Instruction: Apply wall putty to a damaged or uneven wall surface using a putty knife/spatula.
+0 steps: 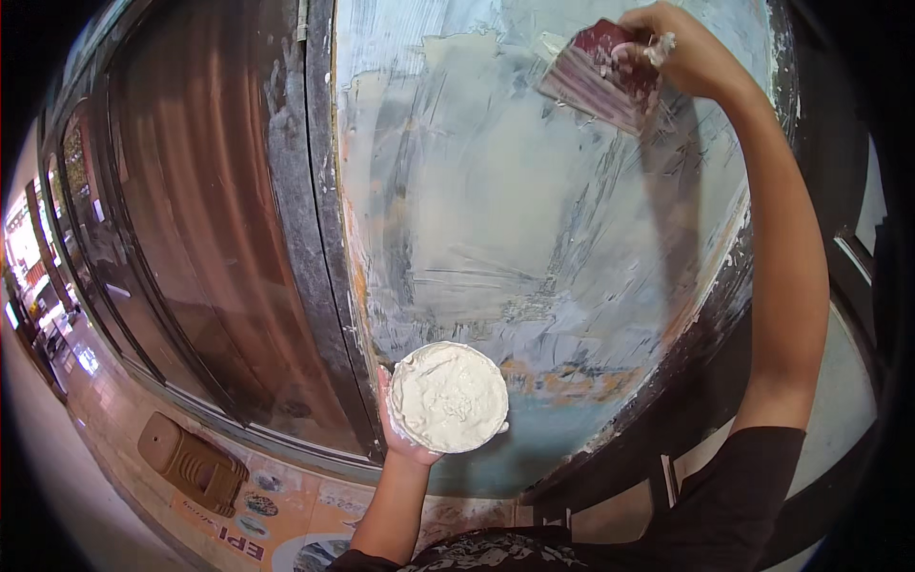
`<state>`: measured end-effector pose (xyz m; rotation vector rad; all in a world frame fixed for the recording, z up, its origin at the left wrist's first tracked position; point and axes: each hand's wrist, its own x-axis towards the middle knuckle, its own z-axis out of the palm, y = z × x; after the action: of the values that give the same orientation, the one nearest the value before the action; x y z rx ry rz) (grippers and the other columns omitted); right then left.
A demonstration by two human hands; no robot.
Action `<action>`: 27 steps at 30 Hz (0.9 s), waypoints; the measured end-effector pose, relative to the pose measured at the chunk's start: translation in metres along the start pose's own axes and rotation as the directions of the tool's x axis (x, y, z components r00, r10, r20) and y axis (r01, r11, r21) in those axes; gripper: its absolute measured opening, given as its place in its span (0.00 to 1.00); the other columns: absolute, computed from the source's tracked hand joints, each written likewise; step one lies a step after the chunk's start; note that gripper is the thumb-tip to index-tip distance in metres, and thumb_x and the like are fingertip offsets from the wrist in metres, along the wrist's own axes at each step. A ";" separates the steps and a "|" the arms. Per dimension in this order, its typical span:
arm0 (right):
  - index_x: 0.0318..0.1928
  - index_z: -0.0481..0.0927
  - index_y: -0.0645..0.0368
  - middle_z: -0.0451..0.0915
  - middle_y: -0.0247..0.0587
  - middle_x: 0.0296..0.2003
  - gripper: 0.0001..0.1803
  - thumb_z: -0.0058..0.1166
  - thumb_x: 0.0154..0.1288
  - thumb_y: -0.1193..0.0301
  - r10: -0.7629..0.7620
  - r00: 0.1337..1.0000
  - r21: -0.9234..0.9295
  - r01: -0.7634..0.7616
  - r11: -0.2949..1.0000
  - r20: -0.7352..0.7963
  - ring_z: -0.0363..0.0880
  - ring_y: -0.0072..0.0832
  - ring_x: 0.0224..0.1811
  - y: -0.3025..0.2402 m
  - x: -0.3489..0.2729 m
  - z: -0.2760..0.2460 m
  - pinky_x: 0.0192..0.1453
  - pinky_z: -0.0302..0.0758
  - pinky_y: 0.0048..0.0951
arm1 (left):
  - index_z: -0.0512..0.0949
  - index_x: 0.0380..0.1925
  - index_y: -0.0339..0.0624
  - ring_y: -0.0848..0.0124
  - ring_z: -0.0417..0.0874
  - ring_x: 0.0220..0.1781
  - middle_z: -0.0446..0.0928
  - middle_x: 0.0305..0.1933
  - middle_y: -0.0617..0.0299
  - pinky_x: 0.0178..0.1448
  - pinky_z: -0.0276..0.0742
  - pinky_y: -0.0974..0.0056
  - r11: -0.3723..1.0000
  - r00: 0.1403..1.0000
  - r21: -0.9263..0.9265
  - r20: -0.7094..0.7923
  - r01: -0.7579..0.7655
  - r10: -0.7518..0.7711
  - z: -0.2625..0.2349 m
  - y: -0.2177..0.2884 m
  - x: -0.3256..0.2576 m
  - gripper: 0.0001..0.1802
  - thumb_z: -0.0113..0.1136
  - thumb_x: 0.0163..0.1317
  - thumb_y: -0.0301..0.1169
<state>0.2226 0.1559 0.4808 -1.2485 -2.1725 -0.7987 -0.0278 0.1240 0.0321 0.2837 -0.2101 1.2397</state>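
Up at the right, my right hand [684,50] grips a wide putty knife [602,84] with a dark red upper part. Its broad, smeared blade lies against or very close to the wall panel [486,210], which is coated in patchy white, grey and pale blue. White paste clings to my fingers. Lower down, my left hand [412,446] holds a round tub [506,398] from its left side and underneath. White putty [448,393] fills the tub nearly to the rim, its surface rough. Most of my left fingers are hidden by the tub.
Left of the panel runs a dark, smudged frame [310,191], then a glass pane with a brown curtain [205,181] behind it. A brown plastic stool [195,464] lies on a printed sheet [276,520] at lower left. Dark trim [710,329] borders the panel's lower right.
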 end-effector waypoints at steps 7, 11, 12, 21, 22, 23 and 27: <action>0.33 0.85 0.66 0.85 0.41 0.26 0.07 0.57 0.66 0.76 0.093 0.995 0.303 -0.080 0.950 -0.027 0.83 0.27 0.25 0.037 -0.002 -0.060 0.33 0.80 0.30 | 0.65 0.69 0.40 0.44 0.68 0.70 0.65 0.71 0.44 0.71 0.63 0.39 1.000 1.000 -0.022 0.002 0.013 -0.013 0.000 -0.013 0.009 0.47 0.35 0.66 0.69; 0.37 0.84 0.68 0.86 0.43 0.30 0.08 0.58 0.66 0.74 -0.103 0.993 0.028 0.102 0.994 0.065 0.84 0.26 0.30 -0.009 -0.006 0.010 0.38 0.81 0.28 | 0.65 0.69 0.40 0.45 0.68 0.70 0.65 0.71 0.45 0.72 0.62 0.39 0.998 0.998 0.041 -0.031 -0.048 0.050 0.000 -0.007 0.003 0.47 0.34 0.66 0.68; 0.37 0.85 0.68 0.86 0.42 0.29 0.08 0.58 0.65 0.74 -0.106 0.992 -0.099 0.112 0.989 0.062 0.84 0.26 0.30 -0.011 -0.005 0.010 0.38 0.81 0.28 | 0.64 0.69 0.40 0.44 0.68 0.70 0.65 0.71 0.45 0.71 0.63 0.39 0.997 0.998 0.060 -0.039 -0.049 0.052 0.001 -0.008 0.005 0.47 0.34 0.66 0.68; 0.37 0.82 0.65 0.83 0.37 0.26 0.07 0.57 0.68 0.73 0.070 0.961 0.419 0.052 0.906 -0.268 0.83 0.25 0.28 0.048 -0.013 -0.041 0.35 0.80 0.30 | 0.65 0.68 0.40 0.45 0.68 0.70 0.65 0.71 0.46 0.71 0.63 0.39 0.998 0.997 0.037 -0.055 -0.048 0.050 -0.002 -0.016 0.011 0.47 0.34 0.66 0.69; 0.37 0.81 0.65 0.82 0.37 0.25 0.06 0.56 0.68 0.73 0.082 0.907 0.397 0.098 0.913 -0.413 0.82 0.25 0.27 0.035 -0.022 -0.036 0.34 0.79 0.30 | 0.65 0.68 0.40 0.44 0.68 0.70 0.65 0.71 0.46 0.71 0.63 0.39 1.000 1.000 0.015 -0.016 -0.027 0.027 -0.002 -0.015 0.011 0.47 0.34 0.66 0.69; 0.37 0.81 0.65 0.82 0.37 0.25 0.06 0.56 0.68 0.73 0.085 0.907 0.391 0.092 0.916 -0.413 0.82 0.25 0.27 0.018 -0.032 -0.031 0.34 0.79 0.30 | 0.65 0.68 0.40 0.44 0.68 0.70 0.65 0.71 0.46 0.71 0.63 0.39 1.000 1.000 0.012 -0.013 -0.018 0.018 -0.003 -0.014 0.011 0.47 0.34 0.66 0.69; 0.54 0.79 0.62 0.85 0.47 0.38 0.16 0.52 0.67 0.81 -0.284 0.633 -0.258 0.135 0.957 -0.721 0.84 0.38 0.43 -0.012 -0.060 0.031 0.49 0.76 0.32 | 0.65 0.68 0.40 0.44 0.68 0.70 0.65 0.71 0.46 0.72 0.62 0.38 0.997 0.995 0.022 -0.069 -0.073 0.074 -0.008 -0.001 0.001 0.47 0.34 0.66 0.69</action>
<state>0.2349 0.1370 0.4157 -0.5397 -1.5633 -1.3532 -0.0269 0.1270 0.0244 0.2506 -0.1497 1.3231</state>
